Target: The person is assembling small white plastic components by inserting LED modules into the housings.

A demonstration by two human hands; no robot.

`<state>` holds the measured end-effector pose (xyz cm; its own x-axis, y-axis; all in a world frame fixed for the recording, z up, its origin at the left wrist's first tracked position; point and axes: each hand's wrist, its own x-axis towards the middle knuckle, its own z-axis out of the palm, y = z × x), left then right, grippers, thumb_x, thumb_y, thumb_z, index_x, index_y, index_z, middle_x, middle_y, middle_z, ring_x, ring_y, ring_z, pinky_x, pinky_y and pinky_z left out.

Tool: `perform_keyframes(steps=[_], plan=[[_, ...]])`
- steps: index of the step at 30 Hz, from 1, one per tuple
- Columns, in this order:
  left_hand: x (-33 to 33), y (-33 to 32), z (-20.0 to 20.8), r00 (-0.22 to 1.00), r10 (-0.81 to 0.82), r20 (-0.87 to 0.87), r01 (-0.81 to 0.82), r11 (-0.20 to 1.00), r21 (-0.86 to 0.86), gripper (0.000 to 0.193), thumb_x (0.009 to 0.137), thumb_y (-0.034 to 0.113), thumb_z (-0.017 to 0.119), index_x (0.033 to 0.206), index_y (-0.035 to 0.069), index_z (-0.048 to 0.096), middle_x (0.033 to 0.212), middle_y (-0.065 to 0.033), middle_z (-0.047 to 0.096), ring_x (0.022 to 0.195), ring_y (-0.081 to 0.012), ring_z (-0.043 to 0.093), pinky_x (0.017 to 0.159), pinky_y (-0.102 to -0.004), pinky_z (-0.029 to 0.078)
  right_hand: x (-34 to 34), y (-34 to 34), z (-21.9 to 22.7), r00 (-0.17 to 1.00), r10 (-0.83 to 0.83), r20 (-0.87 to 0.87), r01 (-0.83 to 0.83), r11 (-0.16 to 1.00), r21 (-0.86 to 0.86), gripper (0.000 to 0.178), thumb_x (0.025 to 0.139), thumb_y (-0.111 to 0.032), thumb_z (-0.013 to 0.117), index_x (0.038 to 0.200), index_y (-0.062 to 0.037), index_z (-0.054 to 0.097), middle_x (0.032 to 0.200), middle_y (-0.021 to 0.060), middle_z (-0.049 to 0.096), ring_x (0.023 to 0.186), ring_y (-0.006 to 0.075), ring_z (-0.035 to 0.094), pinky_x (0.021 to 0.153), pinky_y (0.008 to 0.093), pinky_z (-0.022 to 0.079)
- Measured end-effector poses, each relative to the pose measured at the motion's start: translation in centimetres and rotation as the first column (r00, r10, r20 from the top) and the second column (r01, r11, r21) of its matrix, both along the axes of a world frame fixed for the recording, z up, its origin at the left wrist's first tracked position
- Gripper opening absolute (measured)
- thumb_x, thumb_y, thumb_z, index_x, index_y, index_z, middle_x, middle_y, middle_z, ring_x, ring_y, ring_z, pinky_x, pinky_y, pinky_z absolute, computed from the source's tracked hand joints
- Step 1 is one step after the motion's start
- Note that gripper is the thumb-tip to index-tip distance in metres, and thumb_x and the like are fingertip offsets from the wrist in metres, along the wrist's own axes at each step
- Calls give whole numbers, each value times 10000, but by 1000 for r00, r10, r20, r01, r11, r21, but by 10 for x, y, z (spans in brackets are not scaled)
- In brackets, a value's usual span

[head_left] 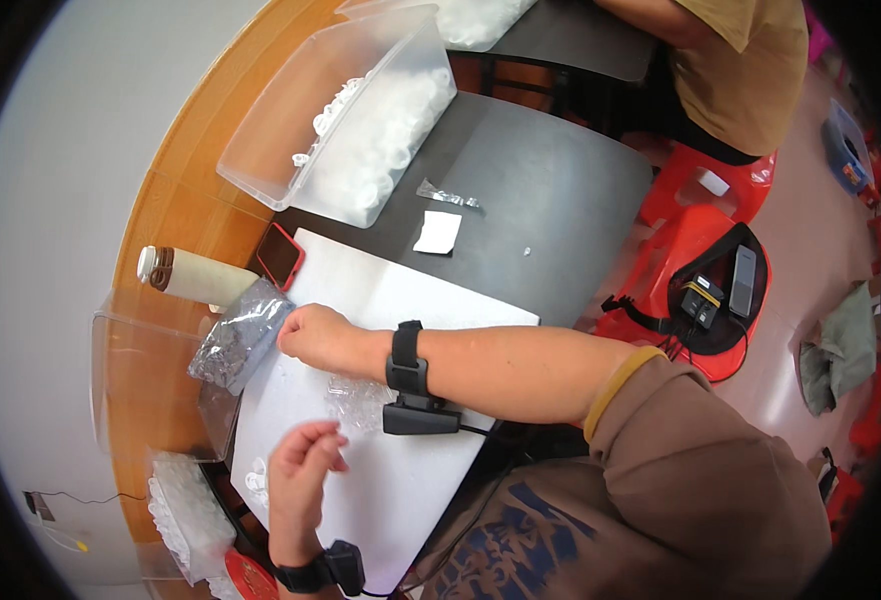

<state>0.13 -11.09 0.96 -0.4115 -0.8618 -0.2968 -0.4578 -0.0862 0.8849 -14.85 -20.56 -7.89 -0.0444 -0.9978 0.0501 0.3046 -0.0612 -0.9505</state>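
Observation:
My right hand (pixel 317 338) reaches across a white board (pixel 400 293), its fingers closed at the edge of a clear, shiny plastic bag (pixel 243 337). What the fingertips hold, if anything, is hidden. Lower down, my left hand (pixel 302 470) hovers over the board with fingers loosely bent and apart, and nothing shows in it. Between the hands lies a little heap of clear plastic pieces (pixel 356 400), partly covered by the device on my right wrist. Small white ring-like parts (pixel 257 482) sit at the board's left edge, beside my left hand.
A clear bin (pixel 260 165) of white parts stands far left on the dark table (pixel 550 190). Nearby are a red-cased phone (pixel 280 257), a bottle (pixel 195 277), a white paper (pixel 437 232) and a bagged batch (pixel 188 510). Another person (pixel 735 70) sits beyond red stools (pixel 695 230).

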Motion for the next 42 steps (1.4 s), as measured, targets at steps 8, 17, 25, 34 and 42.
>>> perform_keyframes(steps=[8, 17, 25, 34, 42], plan=[[56, 50, -56, 939, 235, -252, -243, 970, 0, 165, 859, 89, 574, 991, -11, 570, 784, -64, 596, 605, -97, 502, 574, -198, 418, 2, -8, 0, 998, 44, 37, -45, 999, 28, 116, 763, -102, 554, 714, -6, 597, 628, 66, 580, 543, 147, 539, 514, 303, 443], [57, 59, -67, 825, 270, -497, -325, 945, -26, 127, 895, 66, 543, 1007, 6, 551, 809, -57, 580, 611, -96, 502, 570, -196, 423, -14, -2, 3, 934, 175, -311, -177, 984, 20, 74, 739, -51, 540, 702, 3, 574, 633, 111, 588, 563, 189, 590, 525, 319, 492], [60, 64, -69, 856, 209, -474, -292, 950, -109, 165, 919, 81, 520, 1065, 9, 538, 843, -53, 574, 640, -97, 513, 599, -193, 438, -47, 39, -3, 942, 90, 322, -99, 995, 11, 98, 783, -58, 568, 836, 23, 576, 750, 99, 572, 632, 189, 596, 556, 293, 514], [67, 79, -68, 857, 226, -464, -341, 922, -181, 147, 909, 56, 519, 1046, 6, 541, 859, -66, 573, 660, -99, 507, 608, -201, 436, -49, 64, -1, 943, 79, 325, -73, 997, -30, 126, 806, -49, 544, 877, 50, 574, 745, 106, 591, 640, 179, 599, 572, 283, 512], [89, 89, -71, 833, 274, -482, -359, 929, -92, 181, 870, 51, 551, 1037, -20, 554, 868, -72, 575, 687, -113, 525, 636, -216, 434, -59, 70, -4, 929, 201, 310, -175, 978, -110, 139, 857, -76, 578, 935, 38, 566, 818, 93, 597, 723, 149, 581, 683, 265, 508]])
